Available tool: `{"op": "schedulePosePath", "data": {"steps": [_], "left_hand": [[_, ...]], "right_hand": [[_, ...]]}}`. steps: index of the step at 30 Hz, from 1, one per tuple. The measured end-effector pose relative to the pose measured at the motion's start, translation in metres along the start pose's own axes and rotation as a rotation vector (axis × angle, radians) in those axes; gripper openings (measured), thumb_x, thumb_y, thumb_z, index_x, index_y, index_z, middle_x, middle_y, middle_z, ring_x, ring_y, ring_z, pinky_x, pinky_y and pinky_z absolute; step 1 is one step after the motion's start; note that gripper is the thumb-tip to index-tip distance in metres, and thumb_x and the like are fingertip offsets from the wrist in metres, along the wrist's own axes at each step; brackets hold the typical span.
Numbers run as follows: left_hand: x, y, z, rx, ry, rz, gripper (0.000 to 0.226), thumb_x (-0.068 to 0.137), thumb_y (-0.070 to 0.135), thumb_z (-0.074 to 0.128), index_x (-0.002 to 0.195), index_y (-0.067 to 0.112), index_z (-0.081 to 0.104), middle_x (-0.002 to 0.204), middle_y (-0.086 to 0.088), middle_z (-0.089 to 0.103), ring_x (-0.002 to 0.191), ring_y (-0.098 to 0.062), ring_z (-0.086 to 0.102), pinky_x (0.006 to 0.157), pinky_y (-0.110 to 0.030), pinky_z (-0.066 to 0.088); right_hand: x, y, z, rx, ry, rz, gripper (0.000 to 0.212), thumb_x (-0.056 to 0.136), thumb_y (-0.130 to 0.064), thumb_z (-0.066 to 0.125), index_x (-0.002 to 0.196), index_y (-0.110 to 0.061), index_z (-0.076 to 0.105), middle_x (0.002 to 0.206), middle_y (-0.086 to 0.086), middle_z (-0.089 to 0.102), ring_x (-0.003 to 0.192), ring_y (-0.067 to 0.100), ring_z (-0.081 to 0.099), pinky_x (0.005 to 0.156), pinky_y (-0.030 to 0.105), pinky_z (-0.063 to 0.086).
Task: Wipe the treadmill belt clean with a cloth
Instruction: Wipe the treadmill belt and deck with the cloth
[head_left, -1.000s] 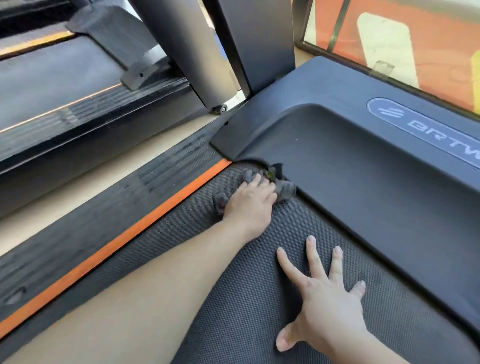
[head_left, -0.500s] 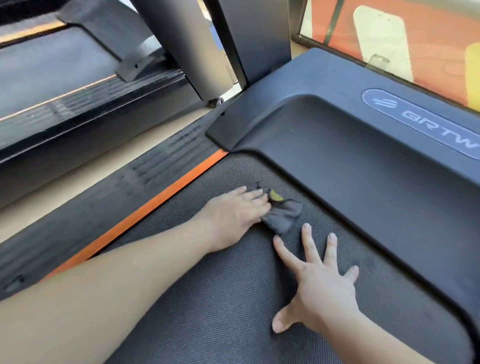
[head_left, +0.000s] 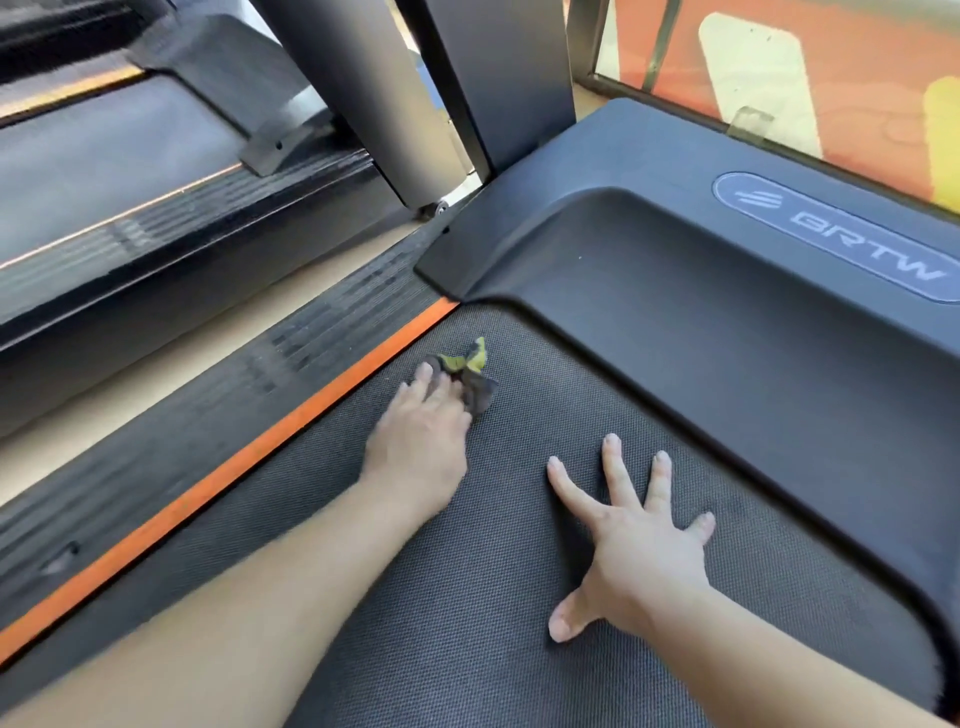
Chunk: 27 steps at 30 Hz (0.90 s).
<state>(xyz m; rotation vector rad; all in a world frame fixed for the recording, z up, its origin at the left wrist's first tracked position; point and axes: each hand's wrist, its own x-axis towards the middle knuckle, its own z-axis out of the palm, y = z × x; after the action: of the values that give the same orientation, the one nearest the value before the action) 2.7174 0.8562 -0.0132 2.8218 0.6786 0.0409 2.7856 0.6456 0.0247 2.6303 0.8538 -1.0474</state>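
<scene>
Right hand (head_left: 641, 545), fingers splayed, braces flat on the treadmill belt (head_left: 467, 623). Beyond it, left hand (head_left: 423, 431) presses a crumpled grey-yellow cloth (head_left: 470, 376) near the orange side stripe (head_left: 291, 426) — a loose corner risks snagging under the motor cover (head_left: 675, 291).

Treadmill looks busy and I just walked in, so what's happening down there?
A person is wiping the treadmill belt by hand. The left hand presses a small dark cloth with a yellow patch onto the belt, near the orange stripe and close to the black motor cover. The right hand lies flat on the belt with fingers spread, holding nothing, apparently as a brace.
</scene>
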Motion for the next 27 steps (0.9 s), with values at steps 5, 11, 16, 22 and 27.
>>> {"op": "schedulePosePath", "data": {"steps": [5,11,16,22,27], "left_hand": [[-0.058,0.03,0.016,0.029,-0.118,0.327,0.055,0.101,0.034,0.03,0.146,0.014,0.057,0.151,-0.002,0.055,0.145,-0.019,0.044,0.123,-0.035,0.023],[-0.034,0.056,0.003,-0.009,-0.118,0.08,0.052,0.111,0.033,0.025,0.162,0.02,0.026,0.17,0.004,0.019,0.157,-0.016,0.01,0.128,-0.033,0.004],[-0.098,0.124,0.04,-0.034,-0.154,0.382,0.053,0.1,0.034,0.032,0.139,0.016,0.062,0.145,-0.001,0.06,0.139,-0.022,0.051,0.119,-0.037,0.035],[-0.039,0.129,0.035,0.051,-0.109,0.213,0.056,0.108,0.034,0.019,0.159,0.016,0.032,0.169,-0.001,0.025,0.157,-0.019,0.017,0.128,-0.036,0.01],[-0.076,0.214,0.054,-0.1,-0.166,0.41,0.06,0.106,0.036,0.014,0.159,0.013,0.032,0.168,-0.003,0.027,0.157,-0.019,0.014,0.127,-0.034,0.006]], "right_hand": [[-0.001,0.0,-0.001,0.0,0.003,-0.015,0.143,0.048,-0.069,0.092,0.156,-0.057,-0.001,0.158,-0.004,-0.049,0.145,0.046,-0.041,0.109,0.085,0.005],[-0.015,0.013,0.001,0.089,0.069,-0.155,0.143,0.05,-0.078,0.086,0.157,-0.057,-0.007,0.165,-0.009,-0.037,0.15,0.038,-0.037,0.113,0.082,0.0],[-0.057,0.099,0.006,0.416,0.249,-0.203,0.062,0.078,-0.061,0.08,0.134,-0.04,0.064,0.172,-0.015,0.01,0.158,0.006,0.013,0.127,0.034,0.021],[-0.102,0.199,0.079,0.071,0.523,-0.069,0.067,0.089,-0.075,0.046,0.135,-0.03,0.068,0.156,-0.001,0.051,0.15,0.024,0.04,0.124,0.044,0.032],[-0.098,0.212,0.116,-0.034,0.705,-0.131,0.061,0.095,-0.055,0.051,0.134,-0.011,0.069,0.148,0.012,0.058,0.142,0.03,0.051,0.121,0.048,0.029]]}}
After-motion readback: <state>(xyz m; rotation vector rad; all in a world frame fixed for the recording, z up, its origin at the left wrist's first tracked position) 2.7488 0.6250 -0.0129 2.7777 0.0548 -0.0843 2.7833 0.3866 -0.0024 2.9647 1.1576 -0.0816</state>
